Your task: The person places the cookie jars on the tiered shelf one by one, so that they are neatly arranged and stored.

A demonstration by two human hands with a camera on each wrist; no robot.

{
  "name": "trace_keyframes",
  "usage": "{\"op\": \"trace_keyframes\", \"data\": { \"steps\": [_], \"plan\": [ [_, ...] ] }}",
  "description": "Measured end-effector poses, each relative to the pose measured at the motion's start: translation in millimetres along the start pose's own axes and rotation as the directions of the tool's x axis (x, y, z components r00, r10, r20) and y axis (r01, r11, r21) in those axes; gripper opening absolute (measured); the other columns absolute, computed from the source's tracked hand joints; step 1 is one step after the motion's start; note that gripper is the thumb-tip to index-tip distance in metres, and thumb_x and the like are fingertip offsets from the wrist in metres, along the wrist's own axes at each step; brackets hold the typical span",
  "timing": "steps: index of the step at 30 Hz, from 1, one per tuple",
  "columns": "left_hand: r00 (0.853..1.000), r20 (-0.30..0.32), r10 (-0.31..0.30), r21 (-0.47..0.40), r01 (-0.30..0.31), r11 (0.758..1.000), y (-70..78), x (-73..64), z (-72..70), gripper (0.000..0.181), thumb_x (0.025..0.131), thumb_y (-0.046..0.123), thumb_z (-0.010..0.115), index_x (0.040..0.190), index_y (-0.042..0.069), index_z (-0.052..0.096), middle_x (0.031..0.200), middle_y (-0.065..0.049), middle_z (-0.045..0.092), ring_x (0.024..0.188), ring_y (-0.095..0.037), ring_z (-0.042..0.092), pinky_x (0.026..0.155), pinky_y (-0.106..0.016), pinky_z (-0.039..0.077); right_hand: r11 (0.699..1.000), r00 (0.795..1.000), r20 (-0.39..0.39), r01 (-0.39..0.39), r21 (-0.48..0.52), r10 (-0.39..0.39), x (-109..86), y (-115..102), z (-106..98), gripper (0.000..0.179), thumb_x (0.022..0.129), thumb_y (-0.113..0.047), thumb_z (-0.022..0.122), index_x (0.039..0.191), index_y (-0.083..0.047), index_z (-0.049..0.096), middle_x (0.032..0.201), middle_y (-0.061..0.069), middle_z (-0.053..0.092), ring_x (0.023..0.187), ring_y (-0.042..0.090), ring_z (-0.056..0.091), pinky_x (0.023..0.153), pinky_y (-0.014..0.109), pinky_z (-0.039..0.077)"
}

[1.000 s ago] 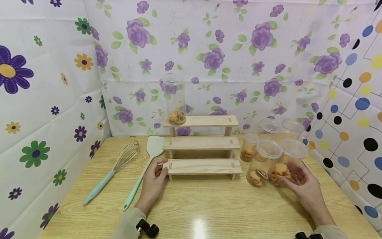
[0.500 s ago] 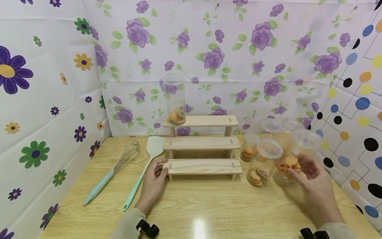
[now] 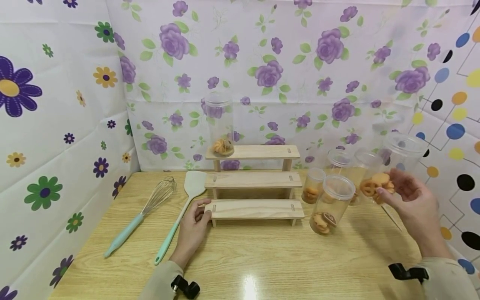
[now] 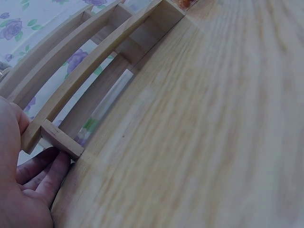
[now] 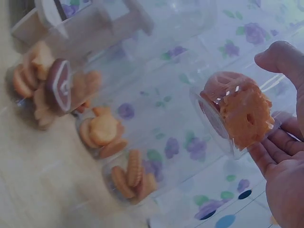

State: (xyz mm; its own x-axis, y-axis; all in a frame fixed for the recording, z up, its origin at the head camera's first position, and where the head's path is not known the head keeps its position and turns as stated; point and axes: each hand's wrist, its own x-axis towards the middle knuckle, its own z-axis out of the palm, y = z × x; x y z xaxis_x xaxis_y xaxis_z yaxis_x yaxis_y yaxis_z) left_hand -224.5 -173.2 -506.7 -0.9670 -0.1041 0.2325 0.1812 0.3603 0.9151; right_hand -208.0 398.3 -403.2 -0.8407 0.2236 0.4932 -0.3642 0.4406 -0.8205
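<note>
My left hand (image 3: 193, 229) grips the left end of the lowest step of a three-tier wooden display shelf (image 3: 256, 209). In the left wrist view its fingers (image 4: 53, 176) lie against the step's leg. My right hand (image 3: 420, 206) holds a clear plastic jar (image 3: 405, 156) of biscuits (image 3: 376, 187) up off the table, at the right. Seen from the right wrist, the thumb and fingers are on either side of that jar (image 5: 223, 114), near its base. A tall clear jar (image 3: 219, 121) with a few biscuits stands at the left end of the top step.
Several lidded jars, among them a front one (image 3: 333, 204) and a small one (image 3: 313, 185), stand on the wooden table (image 3: 262, 262) right of the shelf. On the left lie a whisk (image 3: 140, 218) and a pale green spatula (image 3: 180, 214). Printed cloth walls enclose the back and sides.
My right hand has lifted the biscuit jar off the table from beside the others and carried it up and to the right. The left hand stays on the shelf.
</note>
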Motion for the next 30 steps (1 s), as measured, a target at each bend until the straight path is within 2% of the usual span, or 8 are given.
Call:
{"op": "trace_keyframes", "data": {
  "steps": [3, 8, 15, 22, 30],
  "plan": [
    [1.000, 0.004, 0.002, 0.003, -0.002, 1.000, 0.6, -0.6, -0.4, 0.032, 0.114, 0.021, 0.065, 0.146, 0.027, 0.068, 0.126, -0.006, 0.079, 0.110, -0.018, 0.074, 0.086, -0.026, 0.055, 0.999, 1.000, -0.008, 0.018, -0.039, -0.018, 10.9, -12, -3, 0.060, 0.096, 0.003, 0.084, 0.152, 0.000, 0.062, 0.137, -0.012, 0.068, 0.119, 0.002, 0.065, 0.099, 0.005, 0.047],
    [1.000, 0.011, 0.002, 0.004, -0.002, 1.000, 1.5, -1.2, -1.9, 0.032, 0.115, 0.022, 0.064, 0.146, 0.027, 0.068, 0.130, -0.006, 0.078, 0.112, -0.019, 0.074, 0.089, -0.027, 0.056, 0.998, 0.999, 0.013, 0.044, -0.041, -0.044, 28.7, -32, -2, 0.061, 0.097, 0.000, 0.085, 0.154, -0.002, 0.062, 0.140, -0.009, 0.070, 0.122, 0.003, 0.066, 0.100, 0.006, 0.048],
    [1.000, 0.018, -0.003, -0.004, 0.003, 1.000, 1.2, -0.2, -0.8, 0.032, 0.114, 0.020, 0.065, 0.146, 0.027, 0.068, 0.130, -0.006, 0.079, 0.114, -0.020, 0.074, 0.090, -0.027, 0.056, 0.995, 0.997, 0.050, 0.046, 0.088, -0.051, 44.3, -56, 11, 0.059, 0.096, 0.000, 0.086, 0.150, 0.000, 0.064, 0.144, -0.002, 0.069, 0.125, 0.008, 0.066, 0.102, 0.009, 0.049],
    [1.000, 0.019, -0.009, -0.010, 0.009, 1.000, -0.1, 0.3, -1.4, 0.033, 0.114, 0.020, 0.065, 0.146, 0.027, 0.068, 0.130, -0.006, 0.078, 0.114, -0.020, 0.074, 0.090, -0.027, 0.056, 0.984, 0.994, 0.078, 0.067, 0.167, -0.081, 58.0, -81, 43, 0.061, 0.095, -0.001, 0.087, 0.152, -0.006, 0.066, 0.139, -0.003, 0.072, 0.121, 0.010, 0.068, 0.099, 0.012, 0.052],
    [1.000, 0.017, -0.005, -0.013, 0.005, 1.000, -0.9, 0.7, 0.0, 0.032, 0.114, 0.022, 0.065, 0.146, 0.027, 0.068, 0.130, -0.006, 0.079, 0.115, -0.019, 0.075, 0.091, -0.026, 0.056, 0.961, 0.978, 0.155, 0.100, 0.257, -0.143, 65.8, -110, 90, 0.059, 0.097, -0.003, 0.086, 0.152, -0.002, 0.064, 0.139, 0.003, 0.072, 0.120, 0.015, 0.068, 0.099, 0.015, 0.053]
  ]
}}
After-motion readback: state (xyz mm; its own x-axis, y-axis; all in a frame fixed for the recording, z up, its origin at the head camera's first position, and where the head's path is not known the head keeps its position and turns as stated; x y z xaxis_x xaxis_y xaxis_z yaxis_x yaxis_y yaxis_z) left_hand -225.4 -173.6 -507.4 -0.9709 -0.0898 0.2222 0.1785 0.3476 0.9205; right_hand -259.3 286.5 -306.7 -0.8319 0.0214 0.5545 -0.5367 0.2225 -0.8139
